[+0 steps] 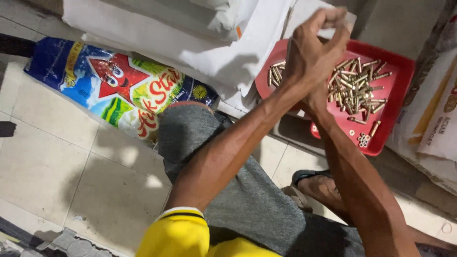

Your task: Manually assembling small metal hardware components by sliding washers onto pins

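Above the red tray [397, 71], the left hand [312, 52] pinches a pale sheet [339, 29] in closed fingers; the right hand [318, 97] sits beneath it, its grip hidden. Brass tubes [354, 88] lie heaped in the tray, pointing every way.

To my left a bright printed bag [119, 90] lies flat on the pale tiled floor [52, 157] — blue, with a red star on it. White sacks [181, 33] are stacked behind it, one over another, their edges hanging above the bag's far end. On my right more sacks [435, 109] lean in — off-white and creased. My grey trouser knee [200, 138] rises in the middle, and my sandalled foot [312, 185] rests on the tiles.
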